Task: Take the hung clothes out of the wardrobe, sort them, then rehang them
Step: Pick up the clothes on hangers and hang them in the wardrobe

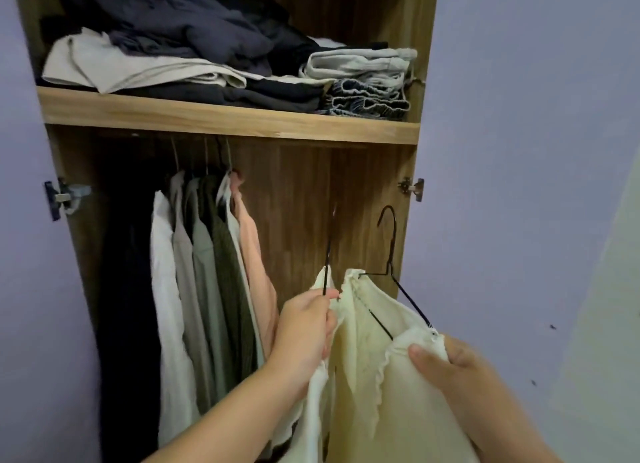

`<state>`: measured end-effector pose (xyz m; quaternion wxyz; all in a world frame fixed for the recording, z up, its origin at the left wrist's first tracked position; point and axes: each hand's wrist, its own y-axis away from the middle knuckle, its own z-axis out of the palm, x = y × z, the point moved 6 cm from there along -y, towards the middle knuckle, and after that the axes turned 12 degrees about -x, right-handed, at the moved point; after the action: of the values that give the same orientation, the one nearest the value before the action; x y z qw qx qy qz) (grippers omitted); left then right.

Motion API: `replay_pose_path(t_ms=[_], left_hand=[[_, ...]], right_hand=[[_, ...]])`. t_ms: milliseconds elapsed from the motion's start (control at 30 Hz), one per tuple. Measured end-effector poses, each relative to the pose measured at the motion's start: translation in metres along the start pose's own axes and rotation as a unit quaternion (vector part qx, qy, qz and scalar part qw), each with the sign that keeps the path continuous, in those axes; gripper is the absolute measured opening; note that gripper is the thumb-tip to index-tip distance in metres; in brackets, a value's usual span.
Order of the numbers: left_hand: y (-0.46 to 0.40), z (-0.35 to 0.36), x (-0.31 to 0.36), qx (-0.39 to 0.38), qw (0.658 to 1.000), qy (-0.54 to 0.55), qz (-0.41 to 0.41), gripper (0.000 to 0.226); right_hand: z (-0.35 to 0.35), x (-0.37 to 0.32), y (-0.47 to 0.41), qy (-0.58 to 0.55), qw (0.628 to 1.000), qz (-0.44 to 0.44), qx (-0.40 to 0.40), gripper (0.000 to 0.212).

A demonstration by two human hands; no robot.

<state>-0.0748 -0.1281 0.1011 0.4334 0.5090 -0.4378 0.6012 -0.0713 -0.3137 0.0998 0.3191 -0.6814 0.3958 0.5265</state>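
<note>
L hand [304, 327] grip pinches a black hanger [327, 258] w/ cream garment [363, 358]; R hand [446, 362] grip holds its hem at 5 o'clock. Hung clothes [207, 272] in wardrobe [228, 116] at 9 o'clock.

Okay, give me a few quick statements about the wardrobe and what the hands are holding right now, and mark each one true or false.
1. The left hand pinches a black hanger. True.
2. The right hand is empty. False: it grips the cream garment.
3. The pink shirt hangs rightmost in the hung row. True.
4. The shelf above holds shoes. False: it holds folded clothes.
5. The second hanger hooks on the rail. False: its hook is free in the air.
</note>
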Motion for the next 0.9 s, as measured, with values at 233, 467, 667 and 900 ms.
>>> replay_pose_path(t_ms=[233, 467, 667, 900], left_hand=[[-0.11, -0.022, 0.018, 0.082, 0.992, -0.069, 0.063, 0.032], [-0.2, -0.046, 0.039, 0.163, 0.974, -0.118, 0.102, 0.033], [-0.269, -0.096, 0.051, 0.231, 0.95, -0.177, 0.109, 0.026], [-0.341, -0.145, 0.077, 0.237, 0.937, -0.205, 0.153, 0.036]], right_hand=[[-0.024, -0.006, -0.124, 0.008, 0.999, -0.025, -0.038, 0.018], [-0.028, -0.026, -0.246, 0.003, 0.993, -0.053, -0.11, 0.013], [-0.002, -0.037, -0.34, -0.041, 0.987, -0.059, -0.146, 0.029], [0.038, -0.061, -0.433, -0.156, 0.965, -0.089, -0.188, 0.019]])
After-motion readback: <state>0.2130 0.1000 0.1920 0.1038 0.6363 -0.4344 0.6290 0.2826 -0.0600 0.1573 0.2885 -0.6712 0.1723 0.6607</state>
